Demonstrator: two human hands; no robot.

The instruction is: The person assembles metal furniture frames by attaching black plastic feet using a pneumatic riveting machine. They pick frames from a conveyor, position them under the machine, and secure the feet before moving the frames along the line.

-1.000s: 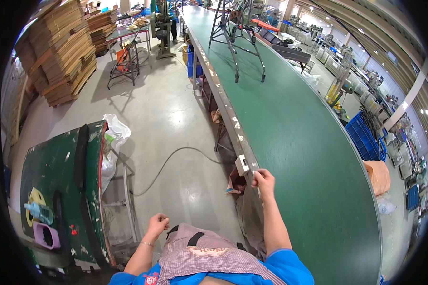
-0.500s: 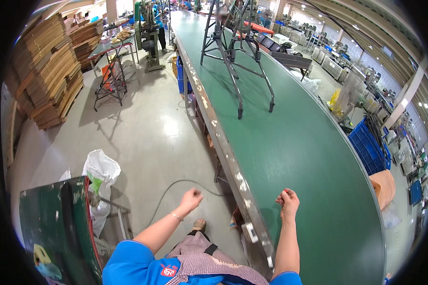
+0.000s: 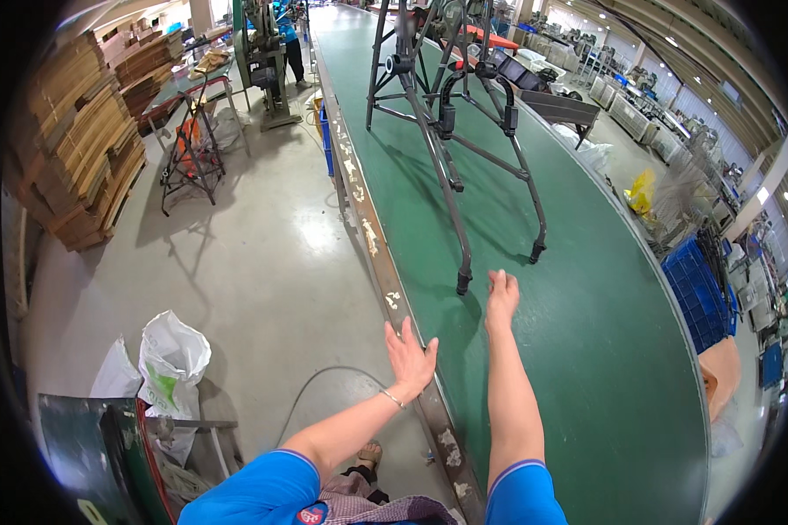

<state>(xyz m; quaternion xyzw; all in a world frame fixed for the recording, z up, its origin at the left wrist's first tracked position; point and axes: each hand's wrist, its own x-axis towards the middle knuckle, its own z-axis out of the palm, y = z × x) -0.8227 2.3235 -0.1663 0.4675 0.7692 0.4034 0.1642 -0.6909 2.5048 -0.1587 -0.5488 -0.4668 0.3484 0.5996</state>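
A black tubular metal frame (image 3: 453, 210) with several legs stands upright on the green conveyor belt (image 3: 595, 367), its upper part cut off by the top edge of the view. My left hand (image 3: 409, 357) is open over the belt's near left edge, fingers spread and holding nothing. Further forward, above the belt, my right hand (image 3: 502, 302) reaches toward the frame's nearest leg ends, just short of them. Its fingers point forward, looking loosely extended, with nothing visible in them.
A worn metal rail (image 3: 365, 227) borders the belt on my left. Stacked cardboard (image 3: 79, 140) stands at far left, with another black frame (image 3: 193, 157) on the floor. White sacks (image 3: 173, 354) and a dark green panel (image 3: 87, 446) are near left. A blue crate (image 3: 696, 293) sits beyond the belt's right side.
The metal frame now appears nearer and larger. Both my hands have moved forward, the left also rightward to the belt edge. The left hand's fingers have opened from a curl; the right hand's have extended.
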